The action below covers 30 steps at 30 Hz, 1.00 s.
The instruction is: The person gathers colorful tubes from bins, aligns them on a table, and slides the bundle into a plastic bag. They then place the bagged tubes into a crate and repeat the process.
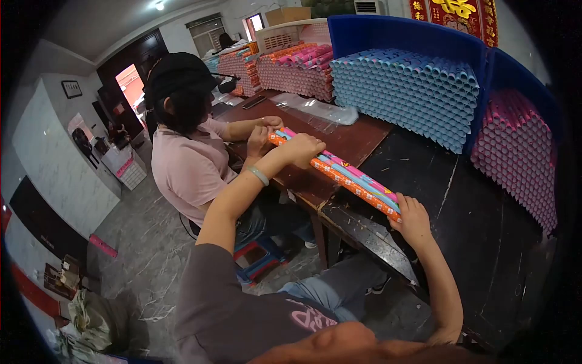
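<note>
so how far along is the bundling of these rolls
Done: nothing finished shows. In hand: the left hand and right hand grip the ends of a bundle of rolls on the table. Left: full stacks of blue rolls and pink rolls.

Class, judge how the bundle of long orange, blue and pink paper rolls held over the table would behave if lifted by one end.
The bundle of long orange, blue and pink paper rolls looks straight between the left hand and right hand, so probably fairly stiff. Being separate round tubes, they would likely slip apart and roll. Probably light, as paper.
</note>
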Tool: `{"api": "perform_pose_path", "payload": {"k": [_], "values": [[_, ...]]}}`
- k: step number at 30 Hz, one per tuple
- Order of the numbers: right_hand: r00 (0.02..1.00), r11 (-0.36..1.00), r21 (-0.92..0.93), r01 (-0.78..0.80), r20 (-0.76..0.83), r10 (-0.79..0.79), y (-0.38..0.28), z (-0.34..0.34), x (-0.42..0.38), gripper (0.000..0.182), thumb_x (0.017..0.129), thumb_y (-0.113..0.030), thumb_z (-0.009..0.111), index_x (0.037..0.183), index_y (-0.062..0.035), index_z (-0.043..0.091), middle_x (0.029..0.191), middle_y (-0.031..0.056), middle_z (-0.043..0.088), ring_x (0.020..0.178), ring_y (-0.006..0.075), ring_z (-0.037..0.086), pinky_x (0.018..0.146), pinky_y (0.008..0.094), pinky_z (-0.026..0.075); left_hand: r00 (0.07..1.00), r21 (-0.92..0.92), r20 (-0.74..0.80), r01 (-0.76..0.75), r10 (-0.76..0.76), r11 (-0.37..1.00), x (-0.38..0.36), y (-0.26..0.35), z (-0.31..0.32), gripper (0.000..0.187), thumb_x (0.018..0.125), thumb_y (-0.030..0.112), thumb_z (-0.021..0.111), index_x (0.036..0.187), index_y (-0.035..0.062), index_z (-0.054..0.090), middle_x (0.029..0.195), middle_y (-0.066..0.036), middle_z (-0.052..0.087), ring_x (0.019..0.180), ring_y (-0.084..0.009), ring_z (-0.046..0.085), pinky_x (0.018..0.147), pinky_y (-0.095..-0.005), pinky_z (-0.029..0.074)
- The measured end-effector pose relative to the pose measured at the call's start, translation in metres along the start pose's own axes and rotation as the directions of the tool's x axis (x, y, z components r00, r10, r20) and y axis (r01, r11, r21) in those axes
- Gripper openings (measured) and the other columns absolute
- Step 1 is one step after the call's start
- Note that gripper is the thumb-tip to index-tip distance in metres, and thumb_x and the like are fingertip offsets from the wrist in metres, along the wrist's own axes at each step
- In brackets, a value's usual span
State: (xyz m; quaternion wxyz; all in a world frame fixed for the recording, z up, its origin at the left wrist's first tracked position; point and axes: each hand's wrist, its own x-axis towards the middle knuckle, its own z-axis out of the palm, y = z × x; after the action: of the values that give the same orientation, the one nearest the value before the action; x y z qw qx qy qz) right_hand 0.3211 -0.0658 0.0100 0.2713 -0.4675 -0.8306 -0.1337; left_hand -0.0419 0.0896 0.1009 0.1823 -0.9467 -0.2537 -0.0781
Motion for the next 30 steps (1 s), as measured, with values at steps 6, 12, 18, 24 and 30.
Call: {"api": "perform_pose_path", "payload": {"k": [6, 12, 18, 24, 30], "values": [[0.999, 0.999, 0.019, -0.048, 0.023, 0.047, -0.001, -0.002, 0.001, 0.065, 0.07, -0.025, 0.078, 0.124, -0.0012, 0.051, 0.105, 0.0138, 0.06, 0.097, 0.0295, 0.058, 0.084, 0.038, 0.047, 0.996, 0.037, 0.086, 0.034, -0.037, 0.999, 0.002, -0.001, -0.004, 0.03, 0.065, 0.016, 0.069, 0.089, 0.0034, 0.056, 0.082, -0.016, 0.063, 0.08, -0.0366, 0.063, 0.071, -0.0454, 0.05], [0.998, 0.998, 0.01, -0.056, 0.021, 0.056, -0.003, -0.002, 0.001, 0.066, 0.07, -0.026, 0.078, 0.124, -0.0004, 0.052, 0.108, 0.0146, 0.059, 0.098, 0.0296, 0.058, 0.085, 0.038, 0.047, 0.999, 0.009, 0.04, 0.015, -0.015, 1.0, 0.002, -0.002, -0.002, 0.031, 0.065, 0.017, 0.07, 0.09, 0.0035, 0.056, 0.082, -0.016, 0.063, 0.08, -0.0366, 0.063, 0.07, -0.0454, 0.05], [0.999, 0.998, 0.015, -0.054, 0.009, 0.053, -0.004, 0.0, 0.001, 0.066, 0.07, -0.027, 0.079, 0.124, 0.0004, 0.052, 0.108, 0.0145, 0.059, 0.098, 0.0291, 0.058, 0.084, 0.0378, 0.047, 1.0, -0.005, 0.011, 0.001, -0.001, 1.0, 0.001, -0.006, 0.003, 0.033, 0.065, 0.021, 0.072, 0.088, 0.0038, 0.056, 0.079, -0.015, 0.061, 0.077, -0.036, 0.062, 0.069, -0.045, 0.049], [1.0, 0.999, 0.035, -0.027, -0.007, 0.027, -0.006, -0.001, 0.002, 0.068, 0.068, -0.026, 0.079, 0.124, 0.0005, 0.051, 0.106, 0.0142, 0.058, 0.097, 0.0289, 0.057, 0.083, 0.038, 0.047, 1.0, -0.001, -0.015, -0.008, 0.008, 1.0, -0.002, -0.006, 0.005, 0.034, 0.066, 0.022, 0.073, 0.088, 0.0033, 0.056, 0.079, -0.016, 0.062, 0.077, -0.0365, 0.063, 0.068, -0.0451, 0.049], [1.0, 1.0, 0.027, -0.012, 0.004, 0.012, -0.005, 0.0, 0.002, 0.068, 0.068, -0.026, 0.079, 0.124, 0.0011, 0.051, 0.108, 0.0143, 0.058, 0.097, 0.0288, 0.057, 0.083, 0.038, 0.046, 1.0, -0.02, -0.007, -0.009, 0.009, 1.0, -0.009, -0.006, 0.005, 0.033, 0.065, 0.02, 0.073, 0.088, 0.0029, 0.056, 0.078, -0.016, 0.061, 0.076, -0.0362, 0.063, 0.068, -0.0447, 0.049]]}}
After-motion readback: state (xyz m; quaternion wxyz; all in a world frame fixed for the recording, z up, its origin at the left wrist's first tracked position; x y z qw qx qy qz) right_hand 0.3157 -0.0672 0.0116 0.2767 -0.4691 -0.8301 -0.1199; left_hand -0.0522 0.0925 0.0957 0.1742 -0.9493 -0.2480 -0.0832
